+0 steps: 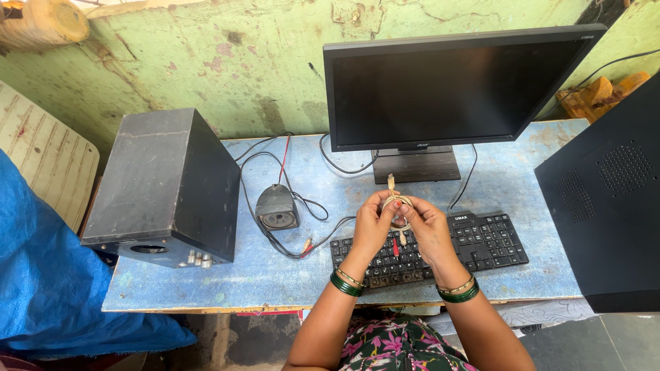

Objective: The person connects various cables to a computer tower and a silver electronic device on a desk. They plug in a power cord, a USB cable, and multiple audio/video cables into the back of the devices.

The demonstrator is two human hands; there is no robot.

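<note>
My left hand (373, 225) and my right hand (427, 227) are raised together above a black keyboard (491, 240). Both pinch a small coiled beige cable (397, 204), wound into a loop between my fingers. One plug end sticks up at the top of the loop, another hangs down below it. Green bangles sit on both wrists.
A black monitor (454, 86) stands behind the keyboard on a blue-topped table (261, 275). A large black speaker box (165, 185) sits at the left, a small grey speaker (277, 208) with tangled black wires beside it. A black computer case (608, 199) is at the right. Blue tarp (48, 275) lies left.
</note>
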